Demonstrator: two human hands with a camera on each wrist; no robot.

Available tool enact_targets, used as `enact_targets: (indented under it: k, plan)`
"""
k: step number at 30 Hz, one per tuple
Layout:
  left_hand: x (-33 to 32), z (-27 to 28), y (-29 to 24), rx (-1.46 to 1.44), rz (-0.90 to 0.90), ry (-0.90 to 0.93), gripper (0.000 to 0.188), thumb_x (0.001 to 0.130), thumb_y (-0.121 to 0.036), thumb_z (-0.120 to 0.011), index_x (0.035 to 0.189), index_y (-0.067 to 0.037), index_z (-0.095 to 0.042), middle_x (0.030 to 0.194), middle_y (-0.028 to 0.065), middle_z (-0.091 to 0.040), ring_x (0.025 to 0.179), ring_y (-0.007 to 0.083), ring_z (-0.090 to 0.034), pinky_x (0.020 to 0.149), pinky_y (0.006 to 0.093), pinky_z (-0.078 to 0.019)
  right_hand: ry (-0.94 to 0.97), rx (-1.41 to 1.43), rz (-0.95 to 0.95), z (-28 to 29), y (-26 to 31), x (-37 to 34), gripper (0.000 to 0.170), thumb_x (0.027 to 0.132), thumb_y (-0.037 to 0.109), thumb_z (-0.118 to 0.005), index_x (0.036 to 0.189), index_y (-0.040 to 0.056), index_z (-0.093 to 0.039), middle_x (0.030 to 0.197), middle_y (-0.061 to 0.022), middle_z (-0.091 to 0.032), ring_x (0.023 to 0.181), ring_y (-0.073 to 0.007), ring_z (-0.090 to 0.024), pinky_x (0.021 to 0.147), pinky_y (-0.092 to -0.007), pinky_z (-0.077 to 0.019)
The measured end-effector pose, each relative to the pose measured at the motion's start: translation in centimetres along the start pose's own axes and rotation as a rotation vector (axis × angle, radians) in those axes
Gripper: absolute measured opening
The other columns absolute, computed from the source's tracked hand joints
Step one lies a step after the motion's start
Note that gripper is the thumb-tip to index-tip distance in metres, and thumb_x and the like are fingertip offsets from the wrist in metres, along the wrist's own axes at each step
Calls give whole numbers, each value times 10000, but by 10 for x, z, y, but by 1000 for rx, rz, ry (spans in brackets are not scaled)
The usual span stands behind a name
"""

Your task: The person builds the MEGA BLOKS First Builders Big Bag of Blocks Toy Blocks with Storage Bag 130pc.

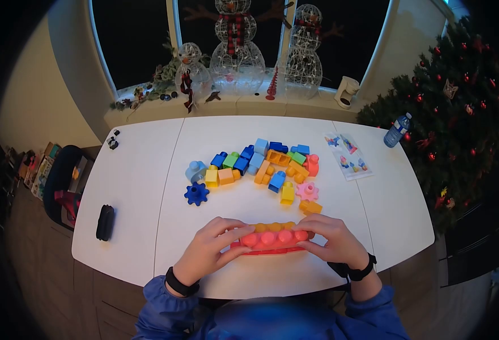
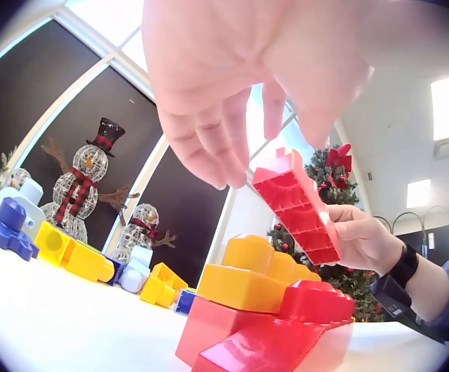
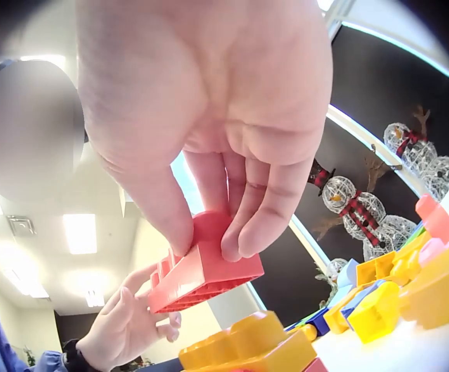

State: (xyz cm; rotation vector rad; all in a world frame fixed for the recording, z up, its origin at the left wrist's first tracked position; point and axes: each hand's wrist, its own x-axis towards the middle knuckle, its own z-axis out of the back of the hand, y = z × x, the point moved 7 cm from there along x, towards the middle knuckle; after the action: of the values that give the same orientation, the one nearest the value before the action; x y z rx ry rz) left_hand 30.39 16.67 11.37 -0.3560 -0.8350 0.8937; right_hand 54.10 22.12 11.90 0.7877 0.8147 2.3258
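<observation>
A long coral-red toy building brick [image 1: 275, 238] with a row of round studs is held between both hands, its hollow underside showing in the left wrist view. My right hand [image 1: 333, 232] pinches one end between thumb and fingers. At the opposite end, the thumb and fingers of my left hand [image 1: 218, 241] grip the brick. Beneath it stands a small stack: an orange brick [image 2: 240, 287] and a glossy red brick [image 2: 317, 302] sit side by side on coral bricks [image 2: 217, 329]. The held brick is tilted in both wrist views, above this stack.
Several blue, green, orange and yellow bricks lie beyond the hands, with a dark blue gear [image 1: 196, 194] and a pink gear [image 1: 307, 191]. A picture sheet [image 1: 348, 156], a water bottle [image 1: 398, 131] and a black case [image 1: 105, 222] are on the white table [image 1: 130, 170].
</observation>
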Motion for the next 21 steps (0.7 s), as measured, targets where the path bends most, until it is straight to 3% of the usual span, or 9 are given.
enact_targets:
  k: [6,12,21]
  plan:
    - [-10,-14,3,22,-7,22,314,807,-104,-858,1110,-91,-777,1058,67,-716,922,270,-676,797,360,-571,21,-8,-142,-12,-7,-14,254,838,42,-814,1071,43,-711,996,-81,-703,771,-203,-695,722,-317,-580]
    - [-14,-20,3,30,-8,33,248,815,-79,-842,1056,-90,-786,1033,57,-705,917,262,-674,789,362,-572,-14,-78,-14,-17,-8,-19,214,843,49,-805,1028,34,-698,995,-76,-708,833,-237,-708,720,-319,-587]
    - [-16,-24,6,15,-2,33,235,822,-67,-832,1050,-74,-777,1035,65,-702,920,271,-677,787,368,-572,3,-100,-71,-20,-11,-21,212,836,60,-817,1024,52,-719,1074,-50,-666,798,-231,-685,705,-315,-579]
